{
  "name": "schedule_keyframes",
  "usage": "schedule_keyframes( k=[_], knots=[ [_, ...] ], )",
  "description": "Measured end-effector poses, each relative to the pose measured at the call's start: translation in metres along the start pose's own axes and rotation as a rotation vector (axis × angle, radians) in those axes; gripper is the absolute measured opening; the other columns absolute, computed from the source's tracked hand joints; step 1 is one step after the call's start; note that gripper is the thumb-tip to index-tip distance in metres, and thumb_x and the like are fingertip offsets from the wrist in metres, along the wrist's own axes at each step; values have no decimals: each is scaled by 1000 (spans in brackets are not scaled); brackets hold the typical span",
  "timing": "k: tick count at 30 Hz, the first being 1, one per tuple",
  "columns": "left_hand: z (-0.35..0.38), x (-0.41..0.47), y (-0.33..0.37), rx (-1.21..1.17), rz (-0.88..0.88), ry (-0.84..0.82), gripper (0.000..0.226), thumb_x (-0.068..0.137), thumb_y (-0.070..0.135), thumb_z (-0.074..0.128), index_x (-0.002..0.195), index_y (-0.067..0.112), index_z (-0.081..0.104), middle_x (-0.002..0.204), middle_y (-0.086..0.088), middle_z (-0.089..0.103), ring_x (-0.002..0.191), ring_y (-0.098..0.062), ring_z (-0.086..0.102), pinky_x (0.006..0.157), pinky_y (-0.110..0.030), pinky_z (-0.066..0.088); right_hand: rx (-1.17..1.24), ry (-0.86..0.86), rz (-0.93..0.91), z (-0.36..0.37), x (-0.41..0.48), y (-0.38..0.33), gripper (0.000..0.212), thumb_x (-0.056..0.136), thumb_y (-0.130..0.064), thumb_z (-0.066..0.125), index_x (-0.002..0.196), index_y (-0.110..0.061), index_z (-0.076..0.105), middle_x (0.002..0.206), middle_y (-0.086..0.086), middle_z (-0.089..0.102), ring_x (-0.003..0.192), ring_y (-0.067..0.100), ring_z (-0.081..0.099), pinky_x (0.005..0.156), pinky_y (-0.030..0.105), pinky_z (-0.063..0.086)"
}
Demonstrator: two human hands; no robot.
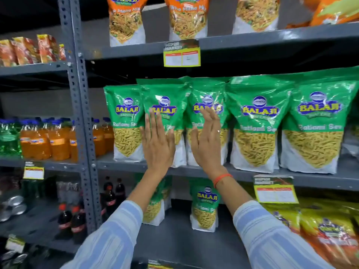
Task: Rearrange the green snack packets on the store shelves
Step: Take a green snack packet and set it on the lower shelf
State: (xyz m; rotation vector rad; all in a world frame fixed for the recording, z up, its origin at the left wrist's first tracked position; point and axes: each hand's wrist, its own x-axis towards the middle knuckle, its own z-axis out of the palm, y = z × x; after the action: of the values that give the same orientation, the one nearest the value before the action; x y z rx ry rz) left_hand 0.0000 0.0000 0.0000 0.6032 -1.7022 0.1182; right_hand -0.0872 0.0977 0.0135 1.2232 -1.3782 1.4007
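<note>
Several green Balaji Ratlami Sev packets stand upright in a row on the middle shelf (242, 174). My left hand (156, 141) is flat and open in front of the second packet from the left (163, 105), fingers pointing up. My right hand (208, 140) is open too, palm turned inward, in front of the third packet (207, 94). Whether either palm touches a packet I cannot tell. More green packets sit to the left (124, 121) and right (256, 123) (316, 129). On the shelf below stands one green packet (206, 206), with another (155, 208) partly hidden behind my left forearm.
Orange snack packets (126, 20) line the shelf above. A grey perforated upright (81, 113) divides the racks. Orange drink bottles (58, 140) and cola bottles (77, 220) fill the left rack. Yellow price tags (181, 57) (274, 191) hang on shelf edges. Yellow and orange packets (328, 230) lie lower right.
</note>
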Motion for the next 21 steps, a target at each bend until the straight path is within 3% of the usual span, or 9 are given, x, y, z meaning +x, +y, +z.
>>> schedule_keyframes(
  k=[5, 8, 10, 13, 17, 18, 21],
  knots=[
    [3, -10, -53, -219, -37, -167, 66, 96, 45, 23, 148, 11, -1, 160, -6, -3, 147, -17, -3, 117, -20, -8, 43, -97, 199, 52, -21, -14, 53, 98, -25, 40, 147, -8, 29, 150, 20, 34, 138, 32, 32, 109, 39, 34],
    [8, -13, -67, -338, -54, -222, 69, 93, 53, 21, 149, 18, -1, 159, 0, -5, 146, -10, -7, 112, -12, -13, 74, -182, 350, 68, -33, -15, 58, 101, -36, 38, 151, -11, 21, 157, 17, 24, 145, 26, 20, 112, 22, 14],
    [11, -18, -72, -466, -137, -271, 68, 92, 54, 25, 147, 24, -3, 155, 11, -5, 142, -1, -8, 112, -13, -11, 122, -245, 428, 75, -42, -13, 68, 97, -51, 31, 152, -12, 19, 160, 14, 21, 148, 27, 16, 117, 31, 14],
    [7, -17, -74, -722, -308, -387, 66, 93, 48, 34, 148, 25, 6, 150, 17, 9, 136, 4, 6, 113, -22, 8, 133, -299, 485, 76, -47, -12, 69, 96, -51, 36, 151, -12, 20, 159, 11, 25, 147, 26, 22, 118, 41, 20],
    [2, -11, -85, -855, -476, -539, 77, 81, 63, 47, 143, 19, 31, 149, 3, 38, 135, -13, 37, 113, -36, 31, 144, -439, 490, 66, -44, -13, 85, 90, -52, 51, 153, -12, 11, 162, 6, 17, 149, 22, 18, 118, 38, 19],
    [0, -9, -87, -851, -484, -559, 75, 82, 60, 50, 141, 16, 36, 145, 0, 44, 132, -17, 42, 110, -35, 35, 146, -464, 491, 64, -42, -12, 86, 90, -51, 53, 153, -12, 10, 162, 6, 16, 149, 22, 18, 118, 38, 20],
    [-10, -5, -89, -886, -477, -561, 43, 87, 36, 58, 123, 13, 55, 121, 0, 63, 115, -15, 57, 85, -9, 46, 191, -457, 517, 60, -38, -13, 87, 88, -49, 58, 153, -12, 13, 162, 6, 20, 148, 22, 21, 116, 37, 23]
  ],
)
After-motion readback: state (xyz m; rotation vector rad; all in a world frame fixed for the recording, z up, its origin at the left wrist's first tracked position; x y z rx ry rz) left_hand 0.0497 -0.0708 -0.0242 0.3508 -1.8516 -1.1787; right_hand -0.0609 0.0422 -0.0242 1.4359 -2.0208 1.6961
